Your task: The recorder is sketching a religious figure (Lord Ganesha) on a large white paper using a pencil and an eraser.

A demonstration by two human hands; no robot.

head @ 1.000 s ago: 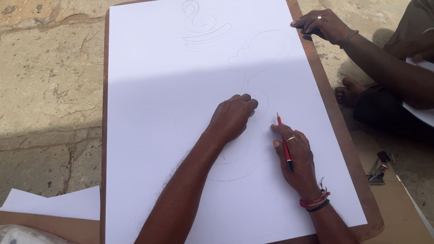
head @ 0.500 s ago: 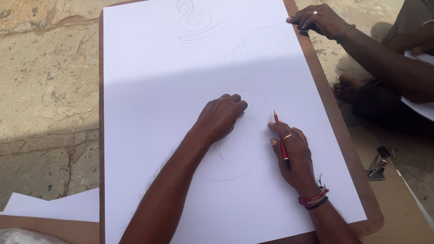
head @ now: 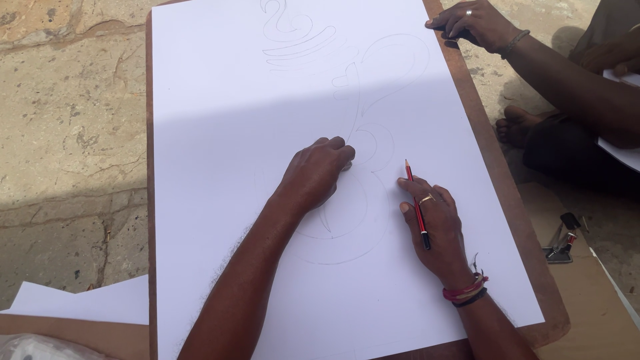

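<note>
Right hand [head: 433, 230]: grip holds a red pencil [head: 417, 203] tucked between the fingers, palm flat on the paper; pencil's long axis runs away from the body, tip up and clear of the sheet. Left hand [head: 317, 175]: fingers curled shut, knuckles pressing the white drawing sheet [head: 220, 167], nearer to the faint curved pencil outline [head: 363, 133]. Sheet lies on a brown board [head: 527, 267]. Another person's hand [head: 473, 23] rests at the board's far right edge. Black clip [head: 563, 240] lies right of the board.
</note>
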